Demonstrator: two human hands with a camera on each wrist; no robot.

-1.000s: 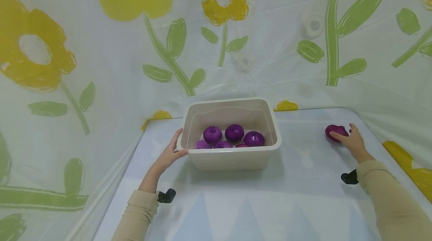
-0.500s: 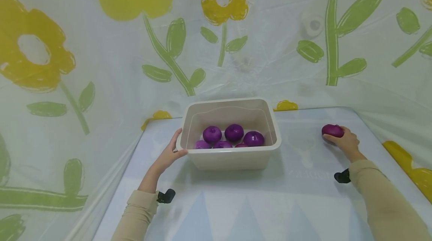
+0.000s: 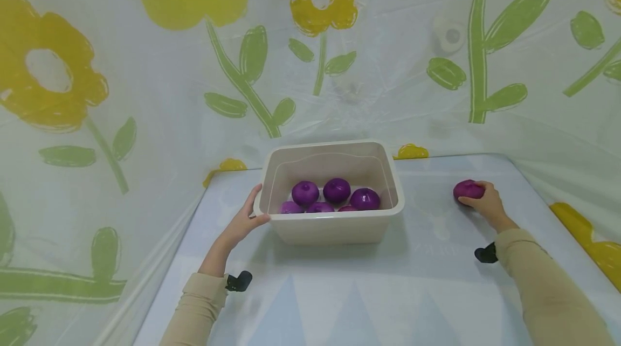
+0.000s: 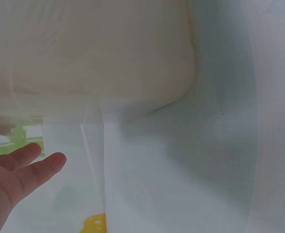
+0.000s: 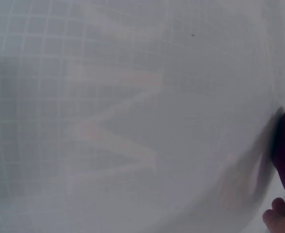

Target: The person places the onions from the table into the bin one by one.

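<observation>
A cream plastic bin [image 3: 335, 230] stands on the table with several shiny purple onions [image 3: 336, 191] in it; its front wall partly hides the nearer ones. At the bin's left front corner, my left hand [image 3: 237, 226] touches the rim, thumb along the front and fingers along the side. The left wrist view shows those fingers [image 4: 42, 172] spread and fairly straight beside the bin wall. To the right of the bin, my right hand [image 3: 490, 205] holds a red onion [image 3: 467, 189] between thumb and fingers, low over the table. Only part of that onion enters the right wrist view's edge.
The table [image 3: 388, 292] has a pale cover with light blue triangles and faint lettering. A white curtain [image 3: 388, 109] printed with yellow flowers hangs behind and along both sides. Between the bin and the held onion lies a stretch of bare cover.
My right hand has closed round the red onion and shifted it a little left, toward the bin. The left hand and the bin have stayed in place.
</observation>
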